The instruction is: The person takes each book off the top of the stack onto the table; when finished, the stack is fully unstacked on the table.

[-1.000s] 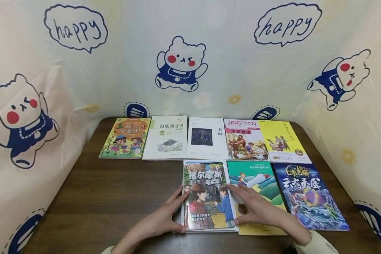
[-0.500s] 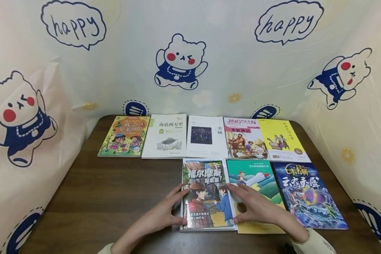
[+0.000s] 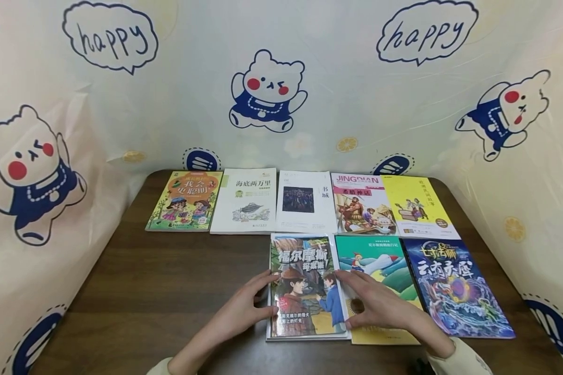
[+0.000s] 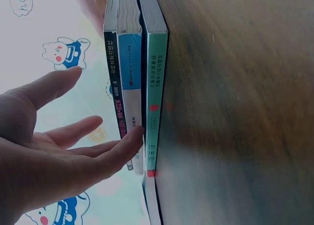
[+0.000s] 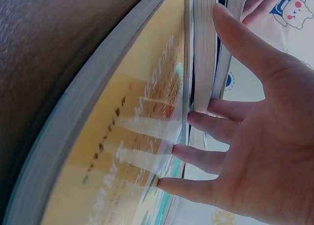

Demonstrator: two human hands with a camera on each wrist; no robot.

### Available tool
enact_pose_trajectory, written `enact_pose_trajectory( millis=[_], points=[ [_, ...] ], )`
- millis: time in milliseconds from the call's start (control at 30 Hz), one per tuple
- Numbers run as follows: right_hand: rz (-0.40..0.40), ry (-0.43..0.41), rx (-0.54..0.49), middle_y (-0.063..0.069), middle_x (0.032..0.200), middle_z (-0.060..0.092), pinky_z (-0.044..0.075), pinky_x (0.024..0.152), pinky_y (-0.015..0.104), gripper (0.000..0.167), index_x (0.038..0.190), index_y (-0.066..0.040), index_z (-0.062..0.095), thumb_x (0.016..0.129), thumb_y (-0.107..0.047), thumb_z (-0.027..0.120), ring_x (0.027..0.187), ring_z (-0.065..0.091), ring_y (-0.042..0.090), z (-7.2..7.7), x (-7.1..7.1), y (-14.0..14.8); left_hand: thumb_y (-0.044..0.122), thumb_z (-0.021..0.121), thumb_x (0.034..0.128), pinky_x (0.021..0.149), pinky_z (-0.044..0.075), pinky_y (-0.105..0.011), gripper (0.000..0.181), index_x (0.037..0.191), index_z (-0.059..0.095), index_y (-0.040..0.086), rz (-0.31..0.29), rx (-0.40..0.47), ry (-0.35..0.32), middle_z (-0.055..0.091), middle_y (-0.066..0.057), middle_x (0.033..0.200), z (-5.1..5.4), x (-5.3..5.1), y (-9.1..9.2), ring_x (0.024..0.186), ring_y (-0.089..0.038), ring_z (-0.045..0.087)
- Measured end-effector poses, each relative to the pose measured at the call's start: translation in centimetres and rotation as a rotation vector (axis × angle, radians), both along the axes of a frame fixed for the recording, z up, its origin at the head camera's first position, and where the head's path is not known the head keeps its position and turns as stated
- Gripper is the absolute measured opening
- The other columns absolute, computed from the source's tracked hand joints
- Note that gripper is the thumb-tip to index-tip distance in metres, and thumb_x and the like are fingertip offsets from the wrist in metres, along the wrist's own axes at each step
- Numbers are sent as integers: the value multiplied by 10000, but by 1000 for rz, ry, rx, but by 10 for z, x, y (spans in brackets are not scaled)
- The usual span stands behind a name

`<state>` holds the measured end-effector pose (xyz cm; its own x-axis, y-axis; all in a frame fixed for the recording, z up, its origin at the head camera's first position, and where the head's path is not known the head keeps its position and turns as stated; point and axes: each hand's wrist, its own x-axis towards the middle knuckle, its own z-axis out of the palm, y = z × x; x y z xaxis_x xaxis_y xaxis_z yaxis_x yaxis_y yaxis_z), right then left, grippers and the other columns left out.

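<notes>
A glossy detective storybook (image 3: pixel 305 281) tops a neat stack at the front centre of the table. In the left wrist view, below its dark spine (image 4: pixel 119 97), come a white-and-blue spine (image 4: pixel 130 63) and a green spine (image 4: pixel 156 97). My left hand (image 3: pixel 241 307) is along the stack's left side, fingers spread and a fingertip at the spines. On the opposite side my right hand (image 3: pixel 380 304) has its fingers extended, the tips at the stack's page edges (image 5: pixel 203 48) and over a green-and-yellow book (image 3: pixel 384 260).
A blue fantasy book (image 3: pixel 460 286) lies at the right. Behind is a row of several books, among them an orange-and-green one (image 3: pixel 185 200), two white ones, a pink-titled one (image 3: pixel 363 205) and a yellow one (image 3: pixel 417 205). A cartoon-printed cloth (image 3: pixel 328 114) surrounds the wooden table (image 3: pixel 169 281).
My left thumb and hand have slid a little away from me along the stack's left edge. The right hand and the books look unmoved; the head view has shifted slightly.
</notes>
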<state>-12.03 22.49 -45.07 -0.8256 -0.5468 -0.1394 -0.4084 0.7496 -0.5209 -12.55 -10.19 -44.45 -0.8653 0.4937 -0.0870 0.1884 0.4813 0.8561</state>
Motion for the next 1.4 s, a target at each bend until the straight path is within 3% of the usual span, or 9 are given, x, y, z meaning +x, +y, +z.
enact_pose_trajectory(
  millis=[300,433,600,767,867,1033,1167,1400],
  points=[
    [-1,-32,-4,152,1498,376,368,962,653,1026,1509,-83,300,725,-555,764,1355,283,475,3,0,-1,115,693,858,908,480,-522,514,1335,541,0,58,112,-47,376,-328,1429,5,-2,4,1134,-501,528],
    [0,-41,-3,154,1495,381,375,963,646,1024,1504,-69,307,723,-537,775,1355,284,477,5,0,-2,76,690,851,926,468,-521,502,1323,545,-17,112,174,-91,454,-318,1373,9,-2,6,1130,-500,535],
    [5,-47,-7,168,1495,377,380,962,638,1025,1499,-48,311,722,-517,787,1352,284,483,6,-1,-4,28,687,850,938,481,-454,511,1327,522,-50,231,318,-175,525,-274,1324,11,-5,6,1177,-419,535],
    [5,-44,-10,177,1493,376,387,962,628,1017,1495,-35,314,720,-472,806,1350,283,485,6,-2,-3,-31,654,859,818,549,-411,537,1359,460,-63,321,544,-328,502,-254,1321,8,-11,6,1068,-351,595],
    [6,-43,-10,181,1489,381,392,960,621,1012,1494,-31,315,714,-429,822,1347,288,485,5,-1,-3,-30,679,837,765,561,-389,624,1403,418,-19,296,570,-339,468,-251,1317,4,-12,9,949,-287,630],
    [-11,-73,-10,193,1481,386,396,947,630,1015,1501,-52,309,714,-440,820,1348,285,486,5,0,-3,20,740,797,576,557,-343,881,1529,271,168,198,449,-274,361,-263,1434,-1,-5,18,712,-192,632],
    [-7,-65,-12,188,1485,384,395,950,628,1010,1497,-47,316,718,-450,815,1350,282,487,5,1,-4,3,731,805,429,519,-356,975,1551,177,296,172,431,-311,234,-277,1519,-3,-1,21,569,-173,575],
    [4,-59,-8,175,1493,376,391,959,622,1010,1496,-44,316,732,-515,780,1352,283,481,7,1,-3,-51,709,793,412,496,-258,960,1548,206,261,190,523,-371,222,-251,1527,1,-3,12,549,-148,553]
  ],
)
